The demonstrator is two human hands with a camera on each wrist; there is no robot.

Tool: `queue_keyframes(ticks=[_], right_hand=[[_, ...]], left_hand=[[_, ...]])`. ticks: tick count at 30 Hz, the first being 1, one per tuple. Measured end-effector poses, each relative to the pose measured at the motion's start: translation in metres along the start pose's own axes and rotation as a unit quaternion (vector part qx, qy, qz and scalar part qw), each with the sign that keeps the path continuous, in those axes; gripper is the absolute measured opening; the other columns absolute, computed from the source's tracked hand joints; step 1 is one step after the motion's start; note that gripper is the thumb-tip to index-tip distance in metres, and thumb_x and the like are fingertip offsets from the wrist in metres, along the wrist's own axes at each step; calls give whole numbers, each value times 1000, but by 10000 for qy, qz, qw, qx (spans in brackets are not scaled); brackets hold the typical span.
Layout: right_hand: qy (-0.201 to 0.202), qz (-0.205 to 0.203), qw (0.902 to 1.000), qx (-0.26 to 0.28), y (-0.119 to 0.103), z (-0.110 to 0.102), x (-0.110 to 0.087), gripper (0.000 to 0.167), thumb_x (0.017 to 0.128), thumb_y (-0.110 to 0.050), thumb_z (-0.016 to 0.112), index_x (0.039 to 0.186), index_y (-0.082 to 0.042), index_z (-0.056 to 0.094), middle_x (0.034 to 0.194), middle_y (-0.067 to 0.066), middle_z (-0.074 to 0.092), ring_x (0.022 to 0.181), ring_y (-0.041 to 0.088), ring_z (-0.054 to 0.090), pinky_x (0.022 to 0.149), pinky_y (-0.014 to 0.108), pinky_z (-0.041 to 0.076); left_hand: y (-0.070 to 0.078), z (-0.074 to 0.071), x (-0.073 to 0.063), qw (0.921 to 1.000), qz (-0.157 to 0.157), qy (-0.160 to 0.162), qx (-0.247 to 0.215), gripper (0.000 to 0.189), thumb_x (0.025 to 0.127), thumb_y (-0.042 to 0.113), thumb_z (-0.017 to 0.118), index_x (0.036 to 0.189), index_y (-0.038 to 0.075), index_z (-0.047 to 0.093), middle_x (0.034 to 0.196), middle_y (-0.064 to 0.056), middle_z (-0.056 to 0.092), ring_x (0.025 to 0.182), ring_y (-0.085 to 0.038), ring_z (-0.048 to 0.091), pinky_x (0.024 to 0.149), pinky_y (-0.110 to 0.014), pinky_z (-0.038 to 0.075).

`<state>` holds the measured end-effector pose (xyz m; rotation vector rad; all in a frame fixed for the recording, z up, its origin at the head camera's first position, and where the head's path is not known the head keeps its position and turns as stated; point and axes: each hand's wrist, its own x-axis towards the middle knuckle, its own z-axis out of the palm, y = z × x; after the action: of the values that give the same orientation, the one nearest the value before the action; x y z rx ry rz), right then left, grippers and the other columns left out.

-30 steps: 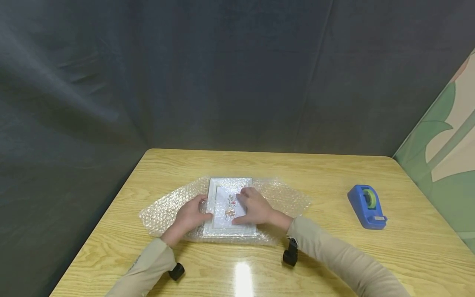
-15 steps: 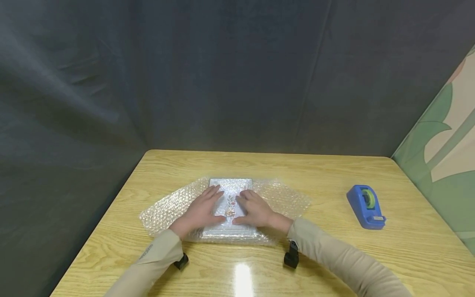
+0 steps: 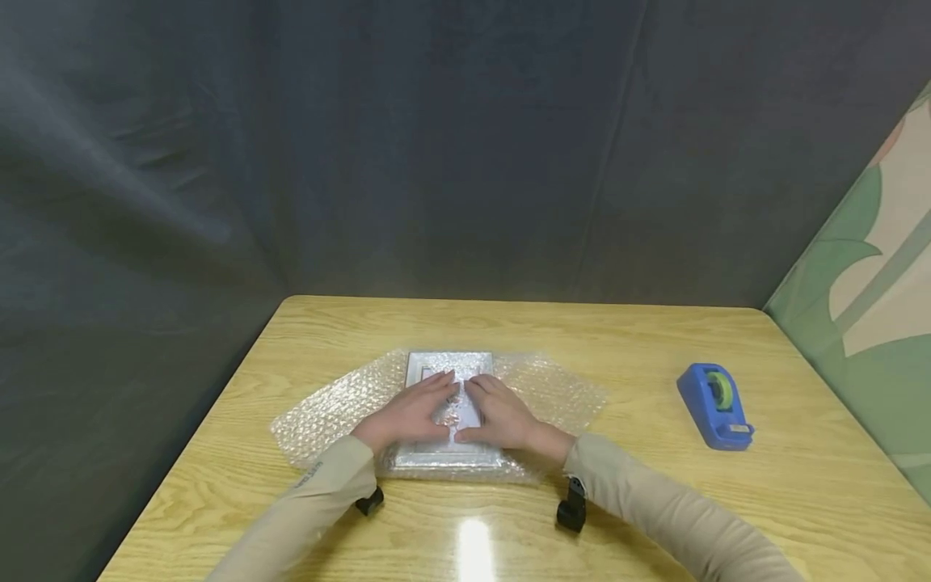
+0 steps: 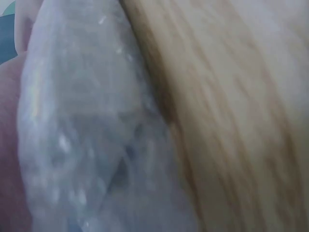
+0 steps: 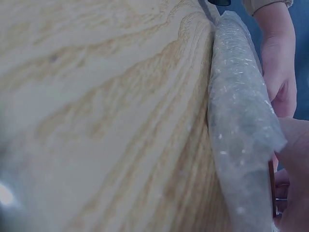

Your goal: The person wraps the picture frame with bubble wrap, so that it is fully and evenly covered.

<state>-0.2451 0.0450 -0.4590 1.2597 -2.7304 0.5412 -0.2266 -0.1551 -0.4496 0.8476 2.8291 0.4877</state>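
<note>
A white picture frame with a floral picture lies flat on a sheet of bubble wrap, part of which covers it. My left hand rests over the frame's left half, fingers pointing toward its middle. From the other side my right hand lies on the right half, thumb apart from the fingers. The fingertips of both hands nearly meet and hide much of the picture. In the right wrist view, the wrapped near side shows beside the hands. Only a blurred wrapped edge fills the left wrist view.
A blue tape dispenser with a roll of green tape stands on the right of the wooden table. Bubble wrap spreads out on both sides of the frame. A dark curtain hangs behind the table.
My left hand has moved right from the frame's left edge, across its face, to close beside my right hand. The right hand has stayed nearly in place, and so has the frame.
</note>
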Motion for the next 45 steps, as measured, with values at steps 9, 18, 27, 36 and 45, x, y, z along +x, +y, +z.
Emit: queue_keyframes(ticks=[9, 18, 27, 36, 45], right_hand=[[85, -147, 9999, -1, 3, -2, -3, 81, 74, -50, 66, 126, 8, 45, 123, 16, 49, 116, 28, 44, 100, 39, 37], [659, 372, 9955, 571, 27, -29, -26, 59, 80, -27, 67, 127, 3, 47, 129, 20, 46, 119, 32, 42, 99, 47, 37], [1004, 1489, 9821, 560, 85, -59, -72, 52, 84, -22, 64, 124, 7, 49, 121, 26, 51, 110, 41, 47, 91, 53, 40], [847, 2212, 9626, 1316, 107, -76, -101, 43, 86, -17, 61, 116, 13, 52, 103, 25, 59, 87, 33, 59, 69, 39, 52], [1219, 2409, 9262, 2632, 102, -68, -108, 36, 87, -5, 58, 117, 14, 51, 98, 24, 60, 72, 12, 60, 52, 24, 49]], left_hand=[[2, 0, 4, 9997, -64, 85, -226, 73, 74, 30, 64, 138, 7, 37, 148, -10, 24, 136, -26, 19, 109, -45, 20], [0, 1, 6, 9978, -17, 195, -626, 72, 70, 24, 67, 136, 9, 41, 147, -8, 26, 135, -25, 21, 109, -43, 20], [-2, 0, 5, 9965, -47, 205, -809, 70, 70, 21, 68, 134, 8, 43, 147, -10, 27, 135, -29, 20, 109, -46, 18], [-2, 1, 5, 9963, -76, 213, -828, 71, 69, 21, 69, 134, 8, 43, 147, -10, 27, 135, -29, 19, 109, -46, 18], [-4, 3, 6, 9959, -146, 189, -876, 73, 67, 22, 69, 135, 9, 43, 147, -7, 26, 136, -26, 19, 109, -44, 18]])
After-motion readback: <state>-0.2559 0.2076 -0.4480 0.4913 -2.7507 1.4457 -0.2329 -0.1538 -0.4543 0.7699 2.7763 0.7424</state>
